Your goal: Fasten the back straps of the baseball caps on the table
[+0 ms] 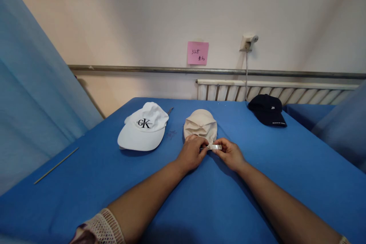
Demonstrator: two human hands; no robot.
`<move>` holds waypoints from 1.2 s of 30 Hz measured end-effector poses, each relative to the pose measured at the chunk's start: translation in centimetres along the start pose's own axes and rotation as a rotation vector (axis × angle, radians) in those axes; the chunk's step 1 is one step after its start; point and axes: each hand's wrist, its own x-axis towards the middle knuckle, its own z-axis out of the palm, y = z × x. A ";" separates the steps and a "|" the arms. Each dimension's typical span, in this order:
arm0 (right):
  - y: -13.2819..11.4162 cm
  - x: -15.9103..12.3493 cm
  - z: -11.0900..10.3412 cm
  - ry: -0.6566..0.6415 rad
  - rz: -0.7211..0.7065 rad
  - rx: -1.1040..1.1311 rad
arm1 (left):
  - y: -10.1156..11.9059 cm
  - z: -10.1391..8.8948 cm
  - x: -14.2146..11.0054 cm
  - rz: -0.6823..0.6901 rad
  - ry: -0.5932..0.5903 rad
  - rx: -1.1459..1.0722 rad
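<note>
A beige cap lies on the blue-covered table in front of me, its back edge toward me and its crown creased. My left hand is closed on the cap's back edge, with the fingertips bent over the fabric. My right hand pinches the end of a short strap with a shiny metallic buckle at the cap's rear. The two hands are close together, and the fingertips hide part of the strap.
To the left sits a white cap with black letters. A dark navy cap lies at the back right. A thin stick rests near the left edge of the blue table. Blue curtains hang at the side.
</note>
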 end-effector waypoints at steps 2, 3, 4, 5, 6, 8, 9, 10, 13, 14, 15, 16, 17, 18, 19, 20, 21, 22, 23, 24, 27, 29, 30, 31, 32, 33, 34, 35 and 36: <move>0.0 0.0 0.0 -0.003 -0.006 -0.003 | 0.1 0.0 0.0 -0.010 0.000 -0.007; 0.0 0.0 0.0 -0.003 -0.011 -0.010 | 0.1 0.1 0.0 -0.010 0.000 -0.006; 0.1 0.1 -0.1 -0.001 -0.016 -0.022 | 0.1 0.1 0.0 -0.008 -0.001 -0.002; 0.1 0.1 -0.1 0.002 -0.024 -0.041 | 0.1 0.0 0.0 -0.003 -0.002 0.002; 0.2 0.1 -0.1 0.007 -0.033 -0.063 | 0.1 0.0 0.0 0.005 -0.005 0.007; 0.2 0.1 -0.1 0.009 -0.053 -0.113 | 0.1 0.0 0.0 0.026 -0.011 0.017; 0.3 0.1 -0.1 0.009 -0.062 -0.133 | 0.1 0.0 0.0 0.036 -0.012 0.022; 0.3 0.1 -0.1 0.009 -0.070 -0.148 | 0.0 0.0 0.0 0.043 -0.011 0.026; 0.2 0.0 -0.1 0.018 -0.084 -0.166 | 0.0 0.0 0.0 0.054 -0.007 0.033; 0.2 0.0 -0.1 0.021 -0.087 -0.173 | 0.0 0.0 0.0 0.057 -0.009 0.034; 0.1 0.0 -0.1 0.019 -0.088 -0.183 | 0.0 0.1 0.0 0.060 -0.010 0.034; 0.0 0.0 -0.1 0.014 -0.089 -0.195 | 0.0 0.1 0.0 0.062 -0.011 0.034; -0.1 0.0 -0.1 0.005 -0.088 -0.207 | 0.1 0.1 0.0 0.064 -0.013 0.034; -0.2 0.0 -0.1 -0.004 -0.086 -0.215 | 0.1 0.2 0.0 0.064 -0.015 0.033; -0.4 -0.1 -0.1 -0.008 -0.083 -0.219 | 0.2 0.2 0.0 0.062 -0.014 0.031; -0.5 -0.1 -0.1 -0.009 -0.081 -0.220 | 0.2 0.2 0.0 0.060 -0.014 0.029; -0.6 -0.1 -0.1 -0.003 -0.081 -0.221 | 0.3 0.2 0.0 0.056 -0.014 0.024; -0.7 -0.1 -0.1 0.007 -0.081 -0.223 | 0.3 0.2 0.0 0.053 -0.014 0.020; -0.7 -0.1 -0.1 0.021 -0.082 -0.228 | 0.2 0.2 -0.1 0.051 -0.012 0.019; -0.7 -0.1 -0.1 0.035 -0.083 -0.235 | 0.2 0.1 -0.1 0.053 -0.009 0.023; -0.5 -0.1 -0.3 0.076 -0.071 -0.235 | -0.2 -0.2 -0.1 0.076 -0.006 0.069; -0.3 0.0 -0.5 0.113 -0.052 -0.218 | -0.4 -0.5 0.0 0.085 -0.008 0.111; -0.2 0.1 -0.6 0.133 -0.042 -0.209 | -0.6 -0.6 0.0 0.082 -0.006 0.130; -0.2 0.1 -0.6 0.149 -0.034 -0.200 | -0.7 -0.6 0.0 0.075 -0.002 0.148; -0.1 0.1 -0.7 0.163 -0.028 -0.194 | -0.8 -0.6 0.1 0.067 0.004 0.162; -0.1 0.2 -0.7 0.169 -0.028 -0.191 | -0.9 -0.6 0.1 0.060 0.010 0.173; -0.1 0.2 -0.7 0.170 -0.031 -0.190 | -0.9 -0.6 0.2 0.056 0.012 0.179; -0.2 0.2 -0.7 0.168 -0.035 -0.191 | -1.0 -0.6 0.2 0.054 0.012 0.181; -0.2 0.2 -0.8 0.165 -0.041 -0.194 | -1.0 -0.5 0.2 0.053 0.010 0.180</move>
